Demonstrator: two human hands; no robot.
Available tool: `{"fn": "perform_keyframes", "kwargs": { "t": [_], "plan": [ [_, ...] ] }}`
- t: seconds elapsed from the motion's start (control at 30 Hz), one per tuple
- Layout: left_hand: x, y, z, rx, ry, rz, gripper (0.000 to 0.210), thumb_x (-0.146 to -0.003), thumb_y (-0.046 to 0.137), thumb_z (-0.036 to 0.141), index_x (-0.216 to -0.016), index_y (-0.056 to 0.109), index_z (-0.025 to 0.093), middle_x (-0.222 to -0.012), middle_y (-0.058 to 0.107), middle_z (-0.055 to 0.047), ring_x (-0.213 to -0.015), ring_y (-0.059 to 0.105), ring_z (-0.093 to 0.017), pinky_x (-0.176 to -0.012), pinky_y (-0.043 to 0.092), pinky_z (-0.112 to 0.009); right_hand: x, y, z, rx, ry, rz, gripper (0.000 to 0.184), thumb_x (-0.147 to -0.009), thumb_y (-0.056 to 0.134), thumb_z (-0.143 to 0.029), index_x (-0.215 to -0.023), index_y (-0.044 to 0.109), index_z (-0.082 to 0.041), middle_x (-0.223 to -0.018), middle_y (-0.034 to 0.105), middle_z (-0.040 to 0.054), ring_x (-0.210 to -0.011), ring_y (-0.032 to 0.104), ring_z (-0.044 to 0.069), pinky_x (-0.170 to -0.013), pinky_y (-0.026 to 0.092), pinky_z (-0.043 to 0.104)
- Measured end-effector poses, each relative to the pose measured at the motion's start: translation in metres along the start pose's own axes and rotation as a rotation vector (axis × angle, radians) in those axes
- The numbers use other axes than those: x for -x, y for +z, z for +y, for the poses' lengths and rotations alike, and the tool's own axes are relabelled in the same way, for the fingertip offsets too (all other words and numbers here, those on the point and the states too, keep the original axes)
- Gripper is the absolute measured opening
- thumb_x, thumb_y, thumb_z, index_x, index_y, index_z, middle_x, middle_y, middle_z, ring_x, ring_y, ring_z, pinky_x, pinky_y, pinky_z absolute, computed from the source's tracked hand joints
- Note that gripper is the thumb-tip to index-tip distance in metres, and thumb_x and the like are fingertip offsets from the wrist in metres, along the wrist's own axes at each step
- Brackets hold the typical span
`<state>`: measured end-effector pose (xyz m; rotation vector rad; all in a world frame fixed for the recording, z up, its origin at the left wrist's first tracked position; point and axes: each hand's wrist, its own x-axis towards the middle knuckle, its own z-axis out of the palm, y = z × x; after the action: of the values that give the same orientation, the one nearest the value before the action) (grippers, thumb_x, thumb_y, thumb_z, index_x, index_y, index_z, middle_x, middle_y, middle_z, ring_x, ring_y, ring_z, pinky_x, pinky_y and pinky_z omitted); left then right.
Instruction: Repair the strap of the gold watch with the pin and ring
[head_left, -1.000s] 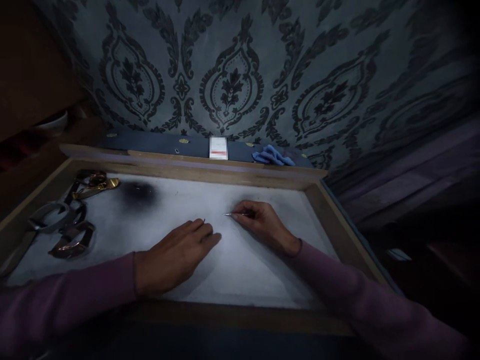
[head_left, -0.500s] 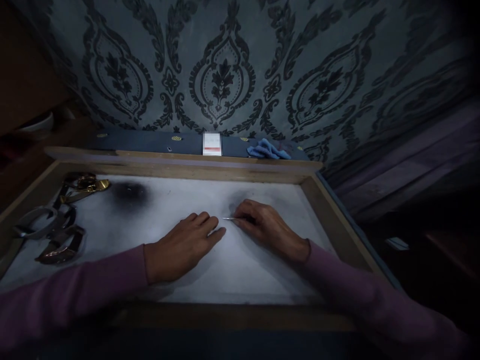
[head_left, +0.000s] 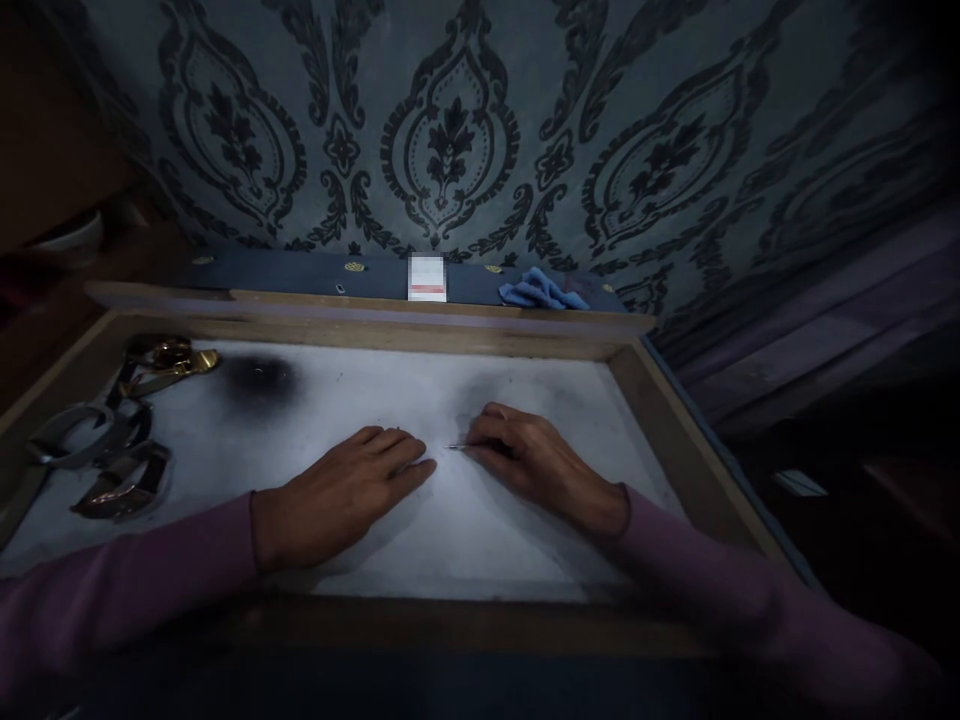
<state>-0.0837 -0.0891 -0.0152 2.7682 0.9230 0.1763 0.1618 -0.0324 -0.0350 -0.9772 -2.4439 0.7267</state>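
Grip, right hand (head_left: pixel 536 462): thumb and fingertips pinched together on a slim metal tool (head_left: pixel 453 447), its bright tip pointing left toward the other hand; exact type cannot be told. Left hand (head_left: pixel 341 500): palm down, fingers reaching forward and slightly bent; whether anything is held beneath them cannot be told. Tool tip lies in the narrow gap between the two hands, over the white base.

Surroundings, by decreasing size. Damask-patterned backdrop (head_left: pixel 450 150), grey-blue with dark motifs, fills the upper view. Wooden-sided tray (head_left: pixel 360 328) spans the space below it, with a white base (head_left: pixel 375 385); both hands work inside its walls. Dark blue covering (head_left: pixel 277 270) with gold-coloured motifs shows behind the rear wall. Wristwatches (head_left: pixel 116 488) are grouped at the left end of the tray, close together, well apart from the hands; one has a gold-coloured band, another a grey one. Dark patch (head_left: pixel 261 388) marks the base just right of the group. Crumpled blue cloth (head_left: pixel 541 290) rests beyond the rear wall, to the right. White card (head_left: pixel 427 278) with a red stripe stands left of the cloth; lettering blurred.
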Motion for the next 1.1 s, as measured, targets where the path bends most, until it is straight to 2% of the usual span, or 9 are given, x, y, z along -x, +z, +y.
{"fn": "perform_keyframes", "kwargs": {
  "t": [0.23, 0.67, 0.9, 1.1],
  "plan": [
    [-0.002, 0.003, 0.000, -0.009, -0.023, -0.016, 0.037, -0.093, 0.031, 0.003, -0.123, 0.048, 0.016, -0.129, 0.054, -0.013, -0.116, 0.049, -0.024, -0.096, 0.044, -0.042, 0.001, -0.001, -0.002, 0.000, 0.022, -0.043, 0.013, -0.087, 0.058, -0.016, -0.077, 0.065, -0.019, -0.075, 0.060, 0.0016, -0.067, 0.057, 0.014, -0.060, 0.041, 0.027],
    [-0.003, 0.005, 0.001, -0.013, -0.044, -0.025, 0.041, -0.093, 0.031, 0.002, -0.130, 0.043, 0.017, -0.128, 0.054, -0.012, -0.116, 0.049, -0.024, -0.097, 0.043, -0.042, 0.002, -0.001, -0.008, -0.003, -0.009, -0.116, 0.012, -0.088, 0.060, -0.015, -0.077, 0.064, -0.019, -0.076, 0.061, 0.0014, -0.064, 0.057, 0.013, -0.059, 0.041, 0.026],
    [0.002, 0.004, 0.004, -0.015, -0.013, 0.022, 0.041, -0.092, 0.030, 0.000, -0.129, 0.044, 0.014, -0.127, 0.054, -0.014, -0.116, 0.049, -0.024, -0.096, 0.045, -0.043, 0.001, -0.003, -0.011, 0.010, -0.004, -0.155, 0.010, -0.087, 0.060, -0.012, -0.079, 0.064, -0.016, -0.078, 0.062, 0.0015, -0.066, 0.057, 0.012, -0.060, 0.041, 0.024],
    [0.002, 0.001, 0.016, -0.076, -0.067, -0.073, 0.039, -0.091, 0.034, 0.001, -0.125, 0.045, 0.014, -0.112, 0.055, -0.011, -0.101, 0.048, -0.023, -0.089, 0.046, -0.040, 0.000, -0.004, -0.008, 0.017, 0.020, -0.144, 0.009, -0.086, 0.061, -0.012, -0.079, 0.065, -0.016, -0.077, 0.062, 0.0013, -0.066, 0.056, 0.012, -0.061, 0.041, 0.025]
  ]
}}
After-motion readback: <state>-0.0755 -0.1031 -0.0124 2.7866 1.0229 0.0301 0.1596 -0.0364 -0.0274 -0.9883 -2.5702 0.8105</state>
